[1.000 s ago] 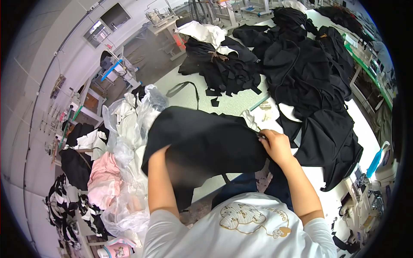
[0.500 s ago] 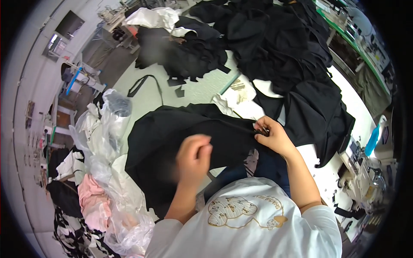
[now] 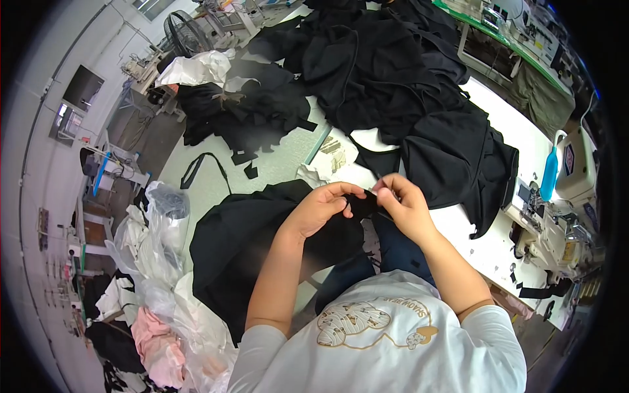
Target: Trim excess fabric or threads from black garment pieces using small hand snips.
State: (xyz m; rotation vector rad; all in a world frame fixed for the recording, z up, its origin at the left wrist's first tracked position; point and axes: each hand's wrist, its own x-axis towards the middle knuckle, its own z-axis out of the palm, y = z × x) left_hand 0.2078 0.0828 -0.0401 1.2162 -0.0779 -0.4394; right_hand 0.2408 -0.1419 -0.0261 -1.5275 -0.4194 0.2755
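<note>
A large piece of black cloth (image 3: pixel 242 242) lies spread over the near edge of the table and hangs down toward my lap. My left hand (image 3: pixel 322 208) is closed at the cloth's right end, fingers bent over its upper edge. Close beside it, my right hand (image 3: pixel 403 203) pinches the same end between thumb and fingers. The fingertips of both hands almost meet. Whether a small tool is also tucked in the right hand cannot be made out.
Black garments (image 3: pixel 386 78) are heaped at the back, with black scraps (image 3: pixel 242 108) and white cloth (image 3: pixel 196 67) to their left. A sewing machine (image 3: pixel 557 223) stands at right. Clear plastic bags (image 3: pixel 157 236) and pink cloth (image 3: pixel 157 347) crowd the left side. Papers (image 3: pixel 341 154) lie mid-table.
My left hand has moved right and up, from above the middle of the black cloth to its right end beside my right hand. The view has shifted to the right.
</note>
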